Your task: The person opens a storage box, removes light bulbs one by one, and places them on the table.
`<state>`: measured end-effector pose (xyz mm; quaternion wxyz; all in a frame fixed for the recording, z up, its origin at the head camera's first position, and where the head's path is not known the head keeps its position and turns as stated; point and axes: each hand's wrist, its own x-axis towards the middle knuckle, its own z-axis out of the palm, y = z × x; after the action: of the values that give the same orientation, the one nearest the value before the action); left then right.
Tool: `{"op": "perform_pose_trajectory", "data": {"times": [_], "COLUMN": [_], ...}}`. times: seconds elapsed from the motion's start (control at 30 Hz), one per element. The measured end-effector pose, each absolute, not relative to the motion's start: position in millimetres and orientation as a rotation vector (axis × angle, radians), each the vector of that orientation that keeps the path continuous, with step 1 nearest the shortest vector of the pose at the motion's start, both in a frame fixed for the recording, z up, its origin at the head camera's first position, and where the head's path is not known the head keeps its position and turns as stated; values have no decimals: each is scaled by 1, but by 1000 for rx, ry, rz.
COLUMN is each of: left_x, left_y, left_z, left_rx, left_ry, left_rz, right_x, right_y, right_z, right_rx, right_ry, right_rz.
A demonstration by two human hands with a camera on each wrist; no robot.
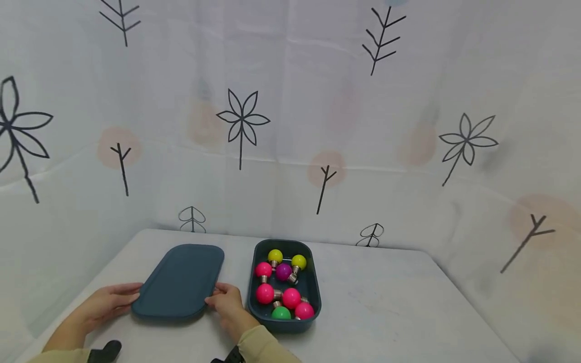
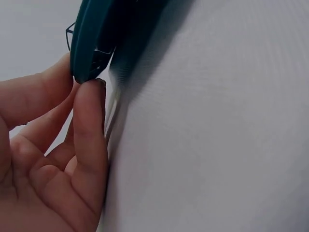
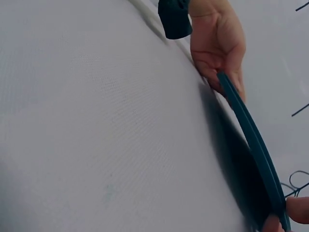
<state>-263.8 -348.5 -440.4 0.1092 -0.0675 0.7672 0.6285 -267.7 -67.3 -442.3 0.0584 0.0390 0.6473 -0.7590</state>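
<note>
Sleeves [image 1: 268, 348] are nearest the camera, black straps [image 1: 105, 351] at the wrists. Our left hand [image 1: 106, 305] pinches the lid [image 1: 179, 282] by its rim: thumb on one face, fingertip on the other, no more open than the rim is thick. Our right hand [image 1: 232, 305] has the opposite side the same way, thumb and a finger across the edge; its other fingers are mostly hidden, so we can't tell how they lie.

Lid is left of the box [image 1: 287, 326], over the table [image 1: 386, 297]. Wrist views show a gap and shadow under part of it; can't tell if the far edge touches down.

Risks, our read: both grips look shallow, with nothing seen bracing the middle. If one thumb eases off, that side could drop and the lid pivot on the other hand. Uneven lift could twist it loose too.

Right hand sits between lid and box, just beside the box's near left corner; contact unclear. Careless sideways swing could bump the box and roll the loose bulbs [image 1: 291, 298]: yellow, pink, purple, green. Low pass over them could catch a head; can't judge whether any clears the rim.
</note>
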Motion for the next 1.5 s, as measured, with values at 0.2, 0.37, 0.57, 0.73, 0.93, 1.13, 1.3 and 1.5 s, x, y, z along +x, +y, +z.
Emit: {"op": "perform_pose_trajectory", "data": {"times": [0.2,0.37,0.57,0.73,0.93,1.13,1.3,1.5], "left_x": [-268,-269,-268,-265,-263,-262,-261,-261], "left_y": [-340,-336,-336,-335,-327,-316,-305,-289], "left_z": [-439,-438,-435,-429,-426,-423,-417,-408], "left_rx": [-287,-309,-307,-198,-129,-116,-45,-14], "left_ry": [2373,2456,2597,2691,2698,2695,2690,2657], "left_rz": [1719,1659,1526,1452,1514,1552,1620,1677], "right_x": [-265,-265,-266,-266,-266,-267,-272,-279], "right_y": [-66,-67,-67,-67,-69,-66,-57,-48], "right_z": [-440,-441,-441,-437,-426,-407,-390,-378], "right_rx": [161,210,207,107,24,-23,-55,-104], "right_ry": [2042,2150,2129,2048,1984,1947,1957,1942], "right_rz": [-2273,-2269,-2280,-2314,-2333,-2343,-2330,-2335]}}
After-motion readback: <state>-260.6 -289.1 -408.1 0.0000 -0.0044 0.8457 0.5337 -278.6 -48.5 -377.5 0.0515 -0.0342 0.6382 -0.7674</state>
